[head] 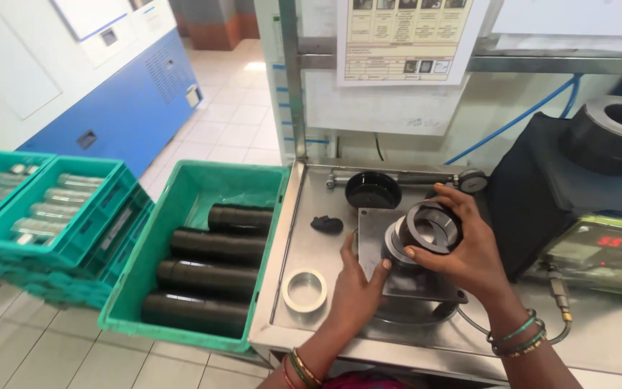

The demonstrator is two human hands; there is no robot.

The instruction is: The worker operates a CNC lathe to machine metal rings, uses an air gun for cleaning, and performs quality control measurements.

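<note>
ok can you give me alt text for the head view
The right hand holds a dark metal ring over a steel cylinder on a grey plate, which the left hand steadies, on a steel tray. A silver ring lies nearby; a green crate of black tubes sits left.

The ring (pixel 433 227) under the right hand (pixel 469 252) was dark metal w/ a glossy machined inner face, and the plate (pixel 372 234) by the left hand (pixel 358 288) was matt grey metal. The tray (pixel 311 194) was brushed stainless, smooth, w/ a shiny silver ring (pixel 304 289) on it. The crate (pixel 181 238) was green plastic, its tubes (pixel 214 259) black, semi-gloss.
</note>
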